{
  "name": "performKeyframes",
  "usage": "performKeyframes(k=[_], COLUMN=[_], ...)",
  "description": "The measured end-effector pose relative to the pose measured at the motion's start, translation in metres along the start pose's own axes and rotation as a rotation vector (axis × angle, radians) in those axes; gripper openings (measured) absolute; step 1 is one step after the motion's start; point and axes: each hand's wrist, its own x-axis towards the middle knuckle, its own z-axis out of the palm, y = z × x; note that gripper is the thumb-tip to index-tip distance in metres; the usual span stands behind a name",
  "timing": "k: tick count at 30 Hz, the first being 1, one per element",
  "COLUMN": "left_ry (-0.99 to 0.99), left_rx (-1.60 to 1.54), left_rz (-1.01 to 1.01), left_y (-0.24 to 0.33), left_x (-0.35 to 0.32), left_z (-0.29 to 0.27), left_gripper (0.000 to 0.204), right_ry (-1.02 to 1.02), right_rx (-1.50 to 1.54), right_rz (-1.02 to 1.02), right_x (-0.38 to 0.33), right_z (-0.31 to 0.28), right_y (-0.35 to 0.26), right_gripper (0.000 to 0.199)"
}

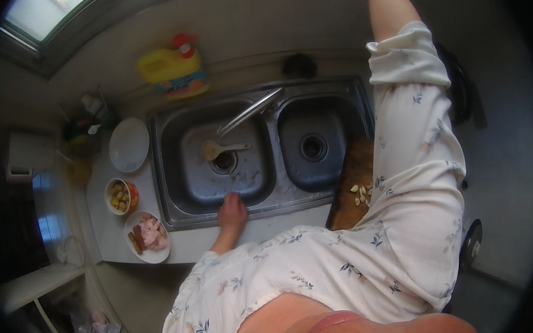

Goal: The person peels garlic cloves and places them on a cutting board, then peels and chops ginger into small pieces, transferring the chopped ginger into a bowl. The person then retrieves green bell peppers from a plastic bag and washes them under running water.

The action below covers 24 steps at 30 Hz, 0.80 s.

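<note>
My left hand (pixel 232 212) rests at the front rim of the double-bowl metal sink (pixel 220 217), its fingers bunched together and curled over the edge. Raised high on the right, my right forearm (pixel 391 6) passes out through the top of the view, so that hand is hidden. A pale beige spoon or paddle (pixel 235 147) lies in the left bowl beside the drain (pixel 224 163), where small bits of debris are scattered. The faucet (pixel 251 111) is swung over this bowl. Beneath my right sleeve, a wooden cutting board (pixel 347 213) carries several peeled garlic cloves (pixel 361 194).
Left of the sink are a white plate (pixel 129 145), a tub (pixel 133 194) of yellowish-brown pieces and a dish (pixel 155 257) with pink meat and brown sticks. A yellow jug (pixel 174 67) with a red cap stands behind. Shelves (pixel 44 290) are at lower left.
</note>
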Motion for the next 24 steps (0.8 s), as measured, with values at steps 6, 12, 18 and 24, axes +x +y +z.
performKeyframes(k=[6, 12, 18, 24], left_ry=[-0.049, -0.065, -0.152, -0.256], left_rx=[-0.011, -0.027, -0.046, -0.091], left_rz=[-0.041, -0.010, -0.018, -0.022], left_y=[0.003, 0.002, 0.003, 0.004], left_x=[0.002, 0.002, 0.005, 0.006], left_z=[-0.001, -0.004, -0.007, -0.009], left_gripper=[0.018, 0.020, 0.017, 0.017], right_ry=[0.085, 0.334, 0.007, -0.256], right_rx=[-0.035, -0.289, 0.153, -0.003], right_rz=[0.019, -0.021, -0.147, 0.174], right_x=[0.000, -0.026, -0.190, -0.403], right_z=[-0.007, -0.028, -0.073, -0.141], right_y=[0.002, 0.010, 0.036, 0.087], right_gripper=[0.037, 0.032, 0.025, 0.023])
